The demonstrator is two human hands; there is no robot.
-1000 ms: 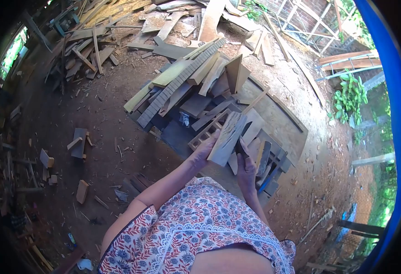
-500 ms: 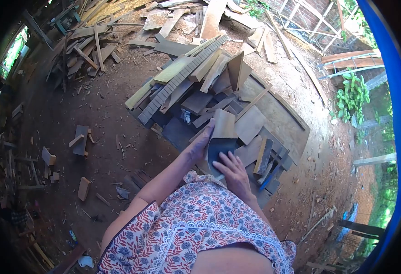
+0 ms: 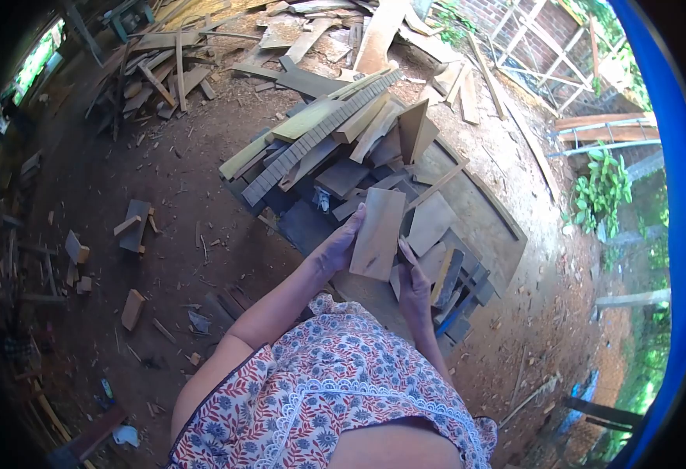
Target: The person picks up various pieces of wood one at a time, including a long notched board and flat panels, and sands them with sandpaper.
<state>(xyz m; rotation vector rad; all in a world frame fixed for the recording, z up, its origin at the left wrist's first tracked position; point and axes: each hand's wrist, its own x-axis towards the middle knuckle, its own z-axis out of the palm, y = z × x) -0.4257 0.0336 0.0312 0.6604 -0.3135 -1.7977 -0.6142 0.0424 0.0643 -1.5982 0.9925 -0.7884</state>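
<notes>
A flat, rectangular brown wooden block (image 3: 378,234) is held up in front of me, its broad smooth face turned toward me, with a few dark marks near the lower end. My left hand (image 3: 341,244) is closed around its left edge, thumb near the upper corner. My right hand (image 3: 416,288) is at the right edge, fingers bent and fingertips against the side; part of its grip is hidden behind the block. Beneath is a low worktable (image 3: 480,219) piled with offcuts, including a light board (image 3: 432,220) just right of the block.
A long notched strip (image 3: 319,137) lies across stacked boards on the table. Small wooden pieces (image 3: 134,227) stand on the dirt floor at left. Scrap heaps (image 3: 155,78) lie farther back. A leafy plant (image 3: 602,184) and blue sheeting (image 3: 675,156) are at right.
The block has been turned: a dark, curved surface faced up under my spread right hand before, and now a flat brown face shows. My right hand has moved to its right edge.
</notes>
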